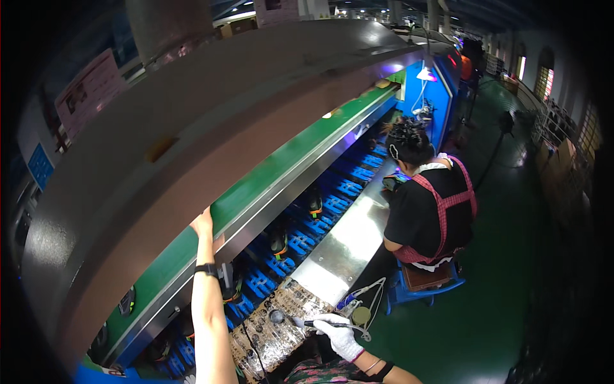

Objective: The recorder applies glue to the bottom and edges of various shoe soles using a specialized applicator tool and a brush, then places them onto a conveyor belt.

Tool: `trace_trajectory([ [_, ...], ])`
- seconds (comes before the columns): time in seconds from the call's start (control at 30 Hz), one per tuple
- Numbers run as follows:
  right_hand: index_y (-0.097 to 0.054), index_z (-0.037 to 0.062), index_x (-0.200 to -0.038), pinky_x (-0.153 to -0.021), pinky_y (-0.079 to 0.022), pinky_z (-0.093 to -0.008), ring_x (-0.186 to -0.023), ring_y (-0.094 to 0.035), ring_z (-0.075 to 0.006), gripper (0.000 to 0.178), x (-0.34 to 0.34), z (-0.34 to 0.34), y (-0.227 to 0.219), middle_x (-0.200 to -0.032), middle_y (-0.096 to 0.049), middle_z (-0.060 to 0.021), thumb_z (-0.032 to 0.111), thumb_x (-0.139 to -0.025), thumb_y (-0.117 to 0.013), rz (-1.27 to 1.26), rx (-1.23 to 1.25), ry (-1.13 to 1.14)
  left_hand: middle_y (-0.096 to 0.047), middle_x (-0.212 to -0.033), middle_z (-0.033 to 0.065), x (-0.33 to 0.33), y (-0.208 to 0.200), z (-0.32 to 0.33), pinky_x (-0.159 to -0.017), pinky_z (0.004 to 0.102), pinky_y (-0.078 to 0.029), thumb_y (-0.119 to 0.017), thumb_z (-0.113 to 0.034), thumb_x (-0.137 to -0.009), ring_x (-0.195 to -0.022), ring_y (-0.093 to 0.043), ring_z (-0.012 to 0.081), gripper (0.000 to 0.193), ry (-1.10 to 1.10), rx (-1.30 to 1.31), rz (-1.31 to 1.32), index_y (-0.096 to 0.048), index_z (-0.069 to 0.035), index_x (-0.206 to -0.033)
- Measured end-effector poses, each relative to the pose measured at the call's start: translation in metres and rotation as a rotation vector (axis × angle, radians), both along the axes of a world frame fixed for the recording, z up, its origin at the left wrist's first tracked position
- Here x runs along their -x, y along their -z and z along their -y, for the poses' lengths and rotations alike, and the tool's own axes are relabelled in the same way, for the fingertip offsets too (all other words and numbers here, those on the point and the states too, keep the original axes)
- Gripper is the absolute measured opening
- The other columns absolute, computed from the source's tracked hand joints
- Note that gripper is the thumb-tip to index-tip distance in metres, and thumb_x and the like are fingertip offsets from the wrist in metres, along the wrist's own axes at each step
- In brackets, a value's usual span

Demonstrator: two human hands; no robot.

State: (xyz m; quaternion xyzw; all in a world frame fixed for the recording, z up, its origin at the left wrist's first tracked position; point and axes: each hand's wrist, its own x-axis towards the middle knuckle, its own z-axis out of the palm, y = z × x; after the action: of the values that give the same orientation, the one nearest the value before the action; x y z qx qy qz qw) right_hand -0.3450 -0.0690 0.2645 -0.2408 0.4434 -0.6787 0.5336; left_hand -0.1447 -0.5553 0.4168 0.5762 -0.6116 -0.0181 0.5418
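Observation:
My bare left hand (203, 224), with a black band at its wrist, reaches far forward onto the green conveyor belt (256, 173), close under the edge of the big overhanging hood. The hood partly hides its fingers, and whatever they may touch does not show. My right hand (339, 336), in a white glove, is closed round the dark handle of a brush (309, 323); a pale, curved tube runs out behind the hand. Beside the brush's tip, a small round dark cup (277, 316) stands on the stained, film-covered work surface (256, 345).
Blue racks (300, 242) carrying several dark shoes run alongside the belt. A shoe (127, 301) lies on the belt at the left. Another person (425, 211) sits at right on a blue stool (425, 281), by the metal ledge (345, 246). White cables and a round container (361, 315) lie near my glove.

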Motion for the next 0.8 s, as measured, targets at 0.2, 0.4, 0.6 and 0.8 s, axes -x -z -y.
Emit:
trace_trajectory([
  [0.2, -0.075, -0.0001, -0.114, -0.075, -0.055, -0.0243, -0.082, -0.067, -0.0088, 0.021, 0.019, -0.009, -0.016, -0.096, -0.075, -0.0032, 0.01, -0.096, -0.072, 0.019, 0.043, -0.018, -0.069, -0.094, 0.0072, -0.066, -0.002, -0.107, -0.079, 0.0325, -0.054, -0.073, -0.022, -0.096, -0.087, -0.064, 0.017, 0.023, 0.383, -0.014, -0.419, -0.063, -0.002, -0.09],
  [0.4, -0.076, 0.0008, -0.111, -0.071, -0.053, -0.0227, -0.081, -0.065, -0.007, 0.019, 0.023, -0.008, -0.022, -0.096, -0.075, -0.002, 0.007, -0.094, -0.074, 0.036, 0.061, -0.16, -0.049, -0.117, 0.008, -0.083, 0.009, -0.274, -0.096, 0.033, -0.049, -0.072, -0.015, -0.098, -0.109, -0.056, 0.0182, 0.014, 0.212, 0.071, -0.369, -0.063, -0.004, -0.101],
  [0.6, -0.074, 0.0007, -0.114, -0.077, -0.055, -0.0258, -0.085, -0.067, -0.0088, 0.021, 0.028, -0.011, -0.059, -0.097, -0.076, -0.0034, 0.006, -0.094, -0.072, -0.13, 0.1, -0.22, -0.05, -0.138, 0.0155, -0.082, 0.061, -0.299, -0.106, 0.0406, -0.048, -0.073, 0.003, -0.077, -0.125, -0.056, 0.0285, 0.097, 0.303, -0.107, -0.785, -0.022, -0.007, -0.159],
  [0.8, -0.074, 0.0002, -0.115, -0.077, -0.054, -0.0258, -0.087, -0.067, -0.0096, 0.02, 0.033, -0.004, -0.101, -0.097, -0.075, -0.0039, 0.006, -0.096, -0.069, -0.161, 0.106, -0.213, -0.074, -0.093, 0.0055, -0.074, 0.094, -0.289, -0.08, 0.0361, -0.059, -0.078, -0.019, -0.087, -0.081, -0.072, 0.0205, 0.024, 0.407, -0.536, -1.279, -0.07, -0.004, -0.104],
])
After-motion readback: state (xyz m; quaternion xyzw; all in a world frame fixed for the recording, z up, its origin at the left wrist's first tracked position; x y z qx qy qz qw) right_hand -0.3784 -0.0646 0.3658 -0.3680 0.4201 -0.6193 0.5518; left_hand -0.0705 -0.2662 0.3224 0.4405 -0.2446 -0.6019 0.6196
